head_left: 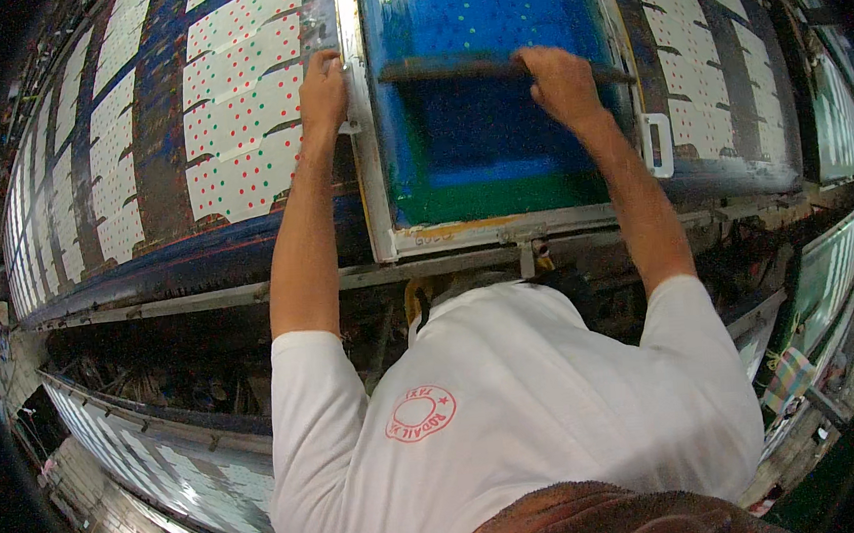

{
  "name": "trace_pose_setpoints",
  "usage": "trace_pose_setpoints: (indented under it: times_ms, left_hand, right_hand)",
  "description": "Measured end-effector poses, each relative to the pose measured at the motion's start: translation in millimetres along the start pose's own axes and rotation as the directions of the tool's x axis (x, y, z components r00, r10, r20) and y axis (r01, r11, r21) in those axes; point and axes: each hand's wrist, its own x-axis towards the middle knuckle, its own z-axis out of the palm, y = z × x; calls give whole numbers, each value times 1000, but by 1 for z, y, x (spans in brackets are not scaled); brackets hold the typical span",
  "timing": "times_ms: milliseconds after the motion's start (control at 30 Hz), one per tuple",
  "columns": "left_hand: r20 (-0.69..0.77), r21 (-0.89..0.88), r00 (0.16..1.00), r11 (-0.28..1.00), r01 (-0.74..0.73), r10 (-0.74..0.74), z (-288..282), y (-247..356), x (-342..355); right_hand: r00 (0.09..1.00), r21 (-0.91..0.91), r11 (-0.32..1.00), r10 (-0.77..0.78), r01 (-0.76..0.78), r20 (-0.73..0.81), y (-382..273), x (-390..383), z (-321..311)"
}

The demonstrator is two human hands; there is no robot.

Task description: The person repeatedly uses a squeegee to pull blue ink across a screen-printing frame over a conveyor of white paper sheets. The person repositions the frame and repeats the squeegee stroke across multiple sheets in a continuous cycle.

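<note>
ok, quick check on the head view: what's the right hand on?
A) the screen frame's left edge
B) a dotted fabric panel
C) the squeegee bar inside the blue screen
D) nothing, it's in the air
C: the right hand is closed over the dark squeegee bar lying across the blue screen, while the left hand grips the frame's left edge.

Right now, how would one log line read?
left hand: gripping frame edge | right hand: gripping squeegee | screen: blue | sheets: dotted
</note>
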Motion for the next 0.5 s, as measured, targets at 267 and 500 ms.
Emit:
trace_pose_setpoints:
  times_ms: [267,500]
  left_hand:
    - [-27,99,1000,995,16,-13,-4,13,-5]
    - [-11,99,1000,995,7,-6,-5,17,-8]
  right_hand:
    - [970,-178,972,-180,151,-164,104,223,21]
    - [977,42,979,-200,198,76,145,309,-14]
